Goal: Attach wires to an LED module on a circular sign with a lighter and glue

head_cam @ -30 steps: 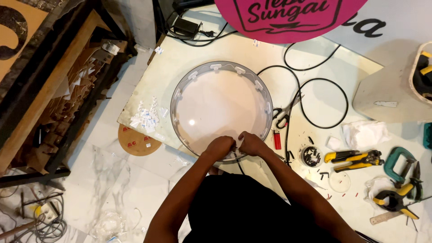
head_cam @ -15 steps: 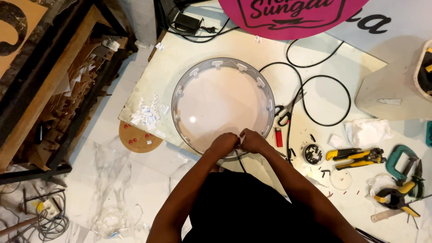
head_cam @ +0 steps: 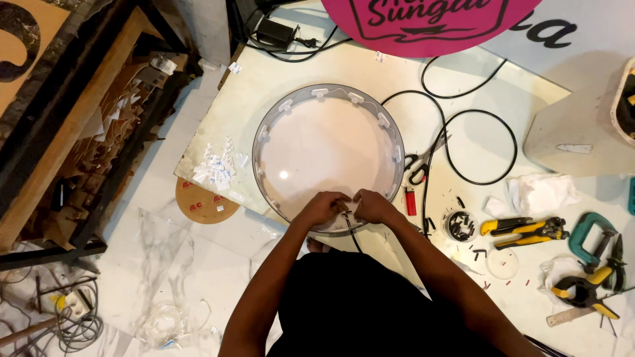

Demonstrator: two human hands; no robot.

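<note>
Hands: left hand (head_cam: pixel 322 208) and right hand (head_cam: pixel 372 206) meet at the lower centre of the frame, fingers pinching a thin black wire (head_cam: pixel 350 233) at the near rim, steadying it from both sides.
Disc: round white disc (head_cam: pixel 329 155) lies flat on a pale board (head_cam: pixel 456 92), centre frame.
Tools: lighter (head_cam: pixel 410 200), cutters (head_cam: pixel 522 228) at right, within reach.
Far: pink sign (head_cam: pixel 430 23), top.

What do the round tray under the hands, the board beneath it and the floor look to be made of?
Round tray: a milky white disc with a glossy highlight, probably acrylic; its grey rim could be plastic or thin metal. Board: flat, cream, matte with stains, likely painted plywood or a plastic sheet. Floor: white with grey veining, apparently marble or marble-look tile.
</note>
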